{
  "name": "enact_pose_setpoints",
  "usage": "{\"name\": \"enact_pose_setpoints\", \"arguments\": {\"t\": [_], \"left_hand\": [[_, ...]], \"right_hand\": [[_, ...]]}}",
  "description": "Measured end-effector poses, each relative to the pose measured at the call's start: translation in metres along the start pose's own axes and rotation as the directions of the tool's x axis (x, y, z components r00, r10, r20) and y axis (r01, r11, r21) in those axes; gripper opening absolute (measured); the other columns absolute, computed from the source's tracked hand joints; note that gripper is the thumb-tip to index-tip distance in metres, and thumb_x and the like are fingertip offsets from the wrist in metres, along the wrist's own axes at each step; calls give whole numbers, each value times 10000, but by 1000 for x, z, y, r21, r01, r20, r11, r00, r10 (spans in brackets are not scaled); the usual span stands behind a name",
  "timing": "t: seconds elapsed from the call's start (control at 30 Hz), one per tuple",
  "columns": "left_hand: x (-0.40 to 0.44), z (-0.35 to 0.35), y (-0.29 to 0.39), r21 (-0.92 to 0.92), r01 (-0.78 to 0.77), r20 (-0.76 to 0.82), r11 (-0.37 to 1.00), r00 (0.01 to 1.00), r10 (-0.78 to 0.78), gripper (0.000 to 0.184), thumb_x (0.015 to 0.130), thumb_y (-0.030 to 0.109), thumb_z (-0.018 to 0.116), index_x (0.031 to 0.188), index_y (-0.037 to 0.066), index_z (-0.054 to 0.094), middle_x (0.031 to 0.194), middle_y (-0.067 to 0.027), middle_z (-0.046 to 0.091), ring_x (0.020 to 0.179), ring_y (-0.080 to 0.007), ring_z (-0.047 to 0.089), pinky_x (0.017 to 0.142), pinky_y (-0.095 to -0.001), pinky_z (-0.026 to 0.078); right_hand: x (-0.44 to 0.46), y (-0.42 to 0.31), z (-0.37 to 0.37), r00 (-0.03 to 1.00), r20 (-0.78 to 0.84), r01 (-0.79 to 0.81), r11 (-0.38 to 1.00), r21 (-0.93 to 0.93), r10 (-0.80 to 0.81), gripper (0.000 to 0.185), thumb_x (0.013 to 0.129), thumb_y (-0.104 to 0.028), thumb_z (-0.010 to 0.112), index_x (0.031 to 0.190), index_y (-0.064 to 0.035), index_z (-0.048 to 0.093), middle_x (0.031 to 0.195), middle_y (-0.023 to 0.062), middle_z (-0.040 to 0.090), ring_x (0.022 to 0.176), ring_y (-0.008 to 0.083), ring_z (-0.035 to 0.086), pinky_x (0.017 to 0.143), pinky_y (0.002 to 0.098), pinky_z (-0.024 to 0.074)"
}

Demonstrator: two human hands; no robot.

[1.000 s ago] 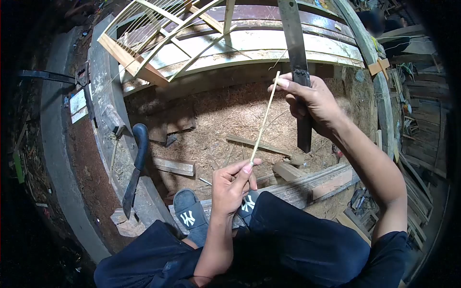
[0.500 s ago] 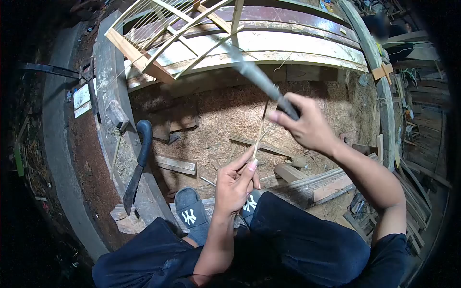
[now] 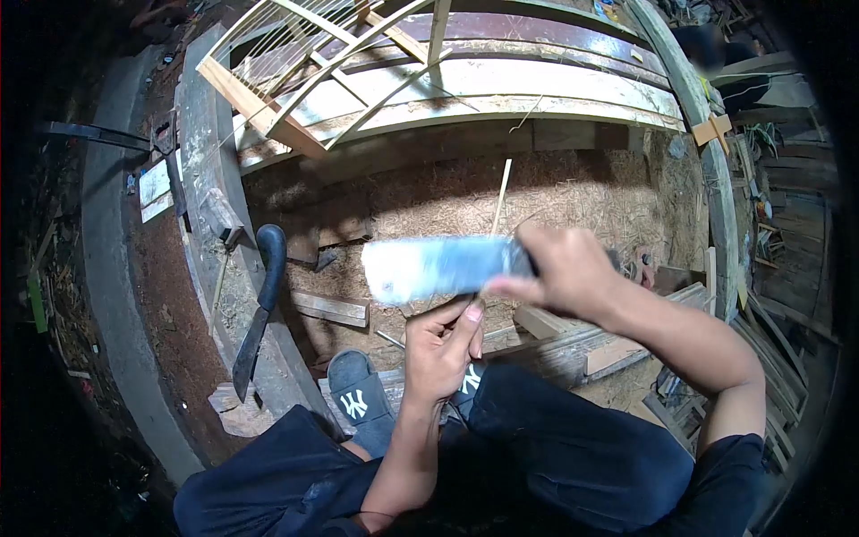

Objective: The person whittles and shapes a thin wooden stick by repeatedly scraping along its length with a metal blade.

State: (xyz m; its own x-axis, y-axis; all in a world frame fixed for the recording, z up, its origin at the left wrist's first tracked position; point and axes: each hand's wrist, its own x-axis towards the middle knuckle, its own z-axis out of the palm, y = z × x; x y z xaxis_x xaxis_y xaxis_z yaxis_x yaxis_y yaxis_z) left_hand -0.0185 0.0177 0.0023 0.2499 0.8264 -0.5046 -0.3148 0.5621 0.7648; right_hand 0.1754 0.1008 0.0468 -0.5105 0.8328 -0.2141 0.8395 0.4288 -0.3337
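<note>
"What fills most of the frame?"

"The floor (image 3: 429,210), strewn with shavings, across the middle. Long pale boards (image 3: 501,85) run over the top, and dark trousers (image 3: 582,438) spread along the bottom."

"And at the left?"

"A thick grey beam (image 3: 201,134) comes down that side. Beside its upper end, at the upper left, sits a light wooden frame (image 3: 333,64) with thin wires, resting by the boards."

"Any tools?"

"Two. A long knife (image 3: 271,268) with a dark blue handle lies at the beam's inner edge, left of centre. A broad blade (image 3: 434,268), badly blurred, stretches level across the centre, its end towards the left."

"Who has that one?"

"The right hand (image 3: 568,273), right of centre, fingers curled closely around its dark grip."

"And the left hand (image 3: 438,353)?"

"Just below the blade, thumb and fingers pinched narrow on a thin strip (image 3: 503,192)."

"Where does the strip go?"

"Upwards from the pinch, hidden for a stretch by the blade, its pale tip showing above it near the centre. Whether blade and strip touch, I cannot tell."
</note>
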Motion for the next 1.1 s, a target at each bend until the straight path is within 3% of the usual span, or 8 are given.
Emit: {"name": "enact_pose_setpoints", "arguments": {"t": [0.2, 0.33, 0.43, 0.63, 0.8, 0.87, 1.0, 1.1], "left_hand": [[1, 5, -3, -8, -102, -86, 995, 991, 101, 369, 977, 111, 614, 1322, -15, 584, 590, 29, 515, 476, -28, 423, 433, -191, 287], [-5, 7, -4, -41, -84, -57, 996, 995, 81, 364, 982, 95, 607, 1329, -9, 582, 695, 16, 562, 570, -32, 476, 518, -195, 377], [-3, 4, -3, -26, -73, -66, 997, 995, 71, 358, 979, 94, 615, 1319, -13, 589, 702, 14, 573, 570, -32, 482, 514, -192, 381], [-2, 5, 0, 18, -108, -17, 994, 994, 109, 343, 993, 89, 583, 1314, -31, 588, 699, 17, 554, 562, -24, 451, 512, -192, 384], [4, 6, -7, -35, -58, -24, 998, 998, 57, 348, 996, 97, 582, 1318, -34, 583, 715, 14, 557, 556, -30, 451, 501, -200, 378], [-3, 12, -15, -103, -77, -67, 992, 995, 70, 369, 1003, 97, 568, 1359, 1, 561, 660, 31, 516, 537, -27, 434, 490, -196, 366], [1, 10, 1, 18, -72, 5, 997, 997, 72, 353, 1018, 114, 542, 1350, -3, 568, 641, 30, 518, 514, -36, 439, 483, -198, 362], [0, 8, -3, 40, -47, 50, 998, 998, 45, 315, 1028, 137, 528, 1272, -43, 612, 617, 29, 491, 508, -36, 443, 474, -204, 359]], "right_hand": [[14, 35, 4, 929, -210, -261, 943, 209, 304, 684, 861, -692, 585, 770, -14, 567, 540, 142, 594, 450, 289, 624, 425, 413, 513], [-3, 2, 6, 991, -101, 93, 996, -2, -93, 652, 906, -639, 568, 792, 2, 585, 542, 134, 592, 450, 254, 620, 431, 395, 509], [15, 36, 0, 932, -110, -305, 912, 275, 345, 655, 902, -651, 564, 791, -6, 588, 535, 134, 599, 452, 248, 629, 439, 382, 519], [-3, 12, 5, 1000, -12, -16, 1000, 22, 16, 680, 880, -667, 581, 774, 4, 582, 528, 141, 600, 448, 269, 637, 436, 386, 525], [3, 22, 7, 958, -20, -280, 944, 178, 288, 708, 845, -721, 578, 753, -19, 575, 537, 138, 587, 439, 264, 623, 427, 378, 516], [-8, 3, 7, 991, -106, 86, 996, 31, -83, 670, 885, -677, 565, 753, -19, 580, 551, 143, 599, 448, 245, 625, 421, 388, 510], [15, 43, 6, 938, -172, -267, 944, 195, 301, 665, 858, -672, 608, 763, -15, 580, 547, 147, 609, 452, 282, 632, 435, 407, 514], [-4, 9, 5, 990, -27, -128, 976, 174, 135, 616, 888, -606, 614, 772, -3, 571, 550, 174, 590, 467, 307, 628, 454, 425, 507]]}}
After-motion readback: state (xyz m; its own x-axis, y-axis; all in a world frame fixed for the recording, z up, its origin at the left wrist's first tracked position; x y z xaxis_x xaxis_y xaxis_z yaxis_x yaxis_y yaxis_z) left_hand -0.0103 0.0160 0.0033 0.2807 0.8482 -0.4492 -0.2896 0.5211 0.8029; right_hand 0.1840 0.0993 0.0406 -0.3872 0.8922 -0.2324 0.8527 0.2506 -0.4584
